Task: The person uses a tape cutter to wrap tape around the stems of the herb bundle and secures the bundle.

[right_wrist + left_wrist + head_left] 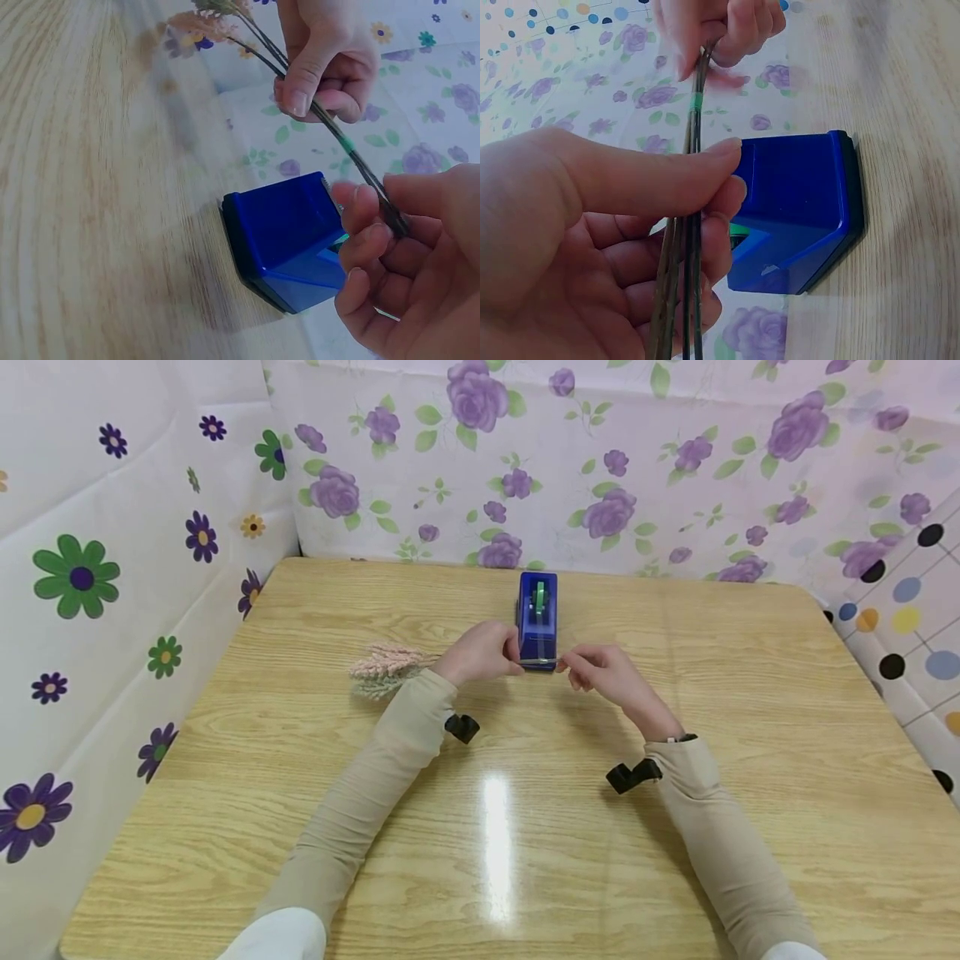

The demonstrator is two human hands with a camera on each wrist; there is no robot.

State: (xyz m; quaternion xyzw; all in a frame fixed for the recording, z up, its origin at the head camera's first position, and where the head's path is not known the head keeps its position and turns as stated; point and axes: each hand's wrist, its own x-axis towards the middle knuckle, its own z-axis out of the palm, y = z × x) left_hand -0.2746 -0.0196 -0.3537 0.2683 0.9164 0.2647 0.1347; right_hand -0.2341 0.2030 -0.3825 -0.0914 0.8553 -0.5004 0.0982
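Observation:
A bunch of dried flowers (pixel 386 670) with pink and pale green heads lies sideways across the front of a blue tape dispenser (pixel 537 643), its heads to the left. My left hand (pixel 480 652) grips the stems between thumb and curled fingers. At the bare stem ends, my right hand (pixel 606 673) pinches them between thumb and fingertips. Between the two hands a band of green tape (pixel 347 144) circles the stems (pixel 676 285). The dispenser stands upright just beyond the stems, with a green tape roll (pixel 539 597) inside it.
The wooden table (pixel 540 827) carries the dispenser near its back edge. A white cloth with purple roses (pixel 480 397) hangs behind, and a flowered sheet (pixel 112 652) hangs on the left. Black wrist mounts (pixel 633 775) sit at both cuffs.

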